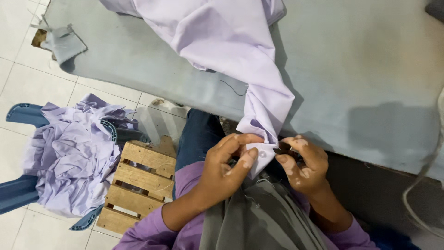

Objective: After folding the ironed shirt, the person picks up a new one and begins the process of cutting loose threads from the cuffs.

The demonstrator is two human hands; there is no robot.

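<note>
A pale lilac shirt (222, 41) lies on the grey padded table (370, 78) and hangs over its near edge toward my lap. My left hand (226, 169) pinches the hanging end of the shirt, a cuff with a small white button (262, 154) showing by my thumb. My right hand (303, 162) is closed next to that cuff, its fingertips at the fabric's edge around something small and dark that I cannot make out. A loose dark thread (233, 89) lies on the table beside the shirt.
On the floor at left, a blue plastic chair (21, 113) holds a heap of lilac garments (74, 157). A small wooden pallet stool (138, 180) stands beside my leg. White floor tiles surround them. The table's torn corner (60, 42) is at top left.
</note>
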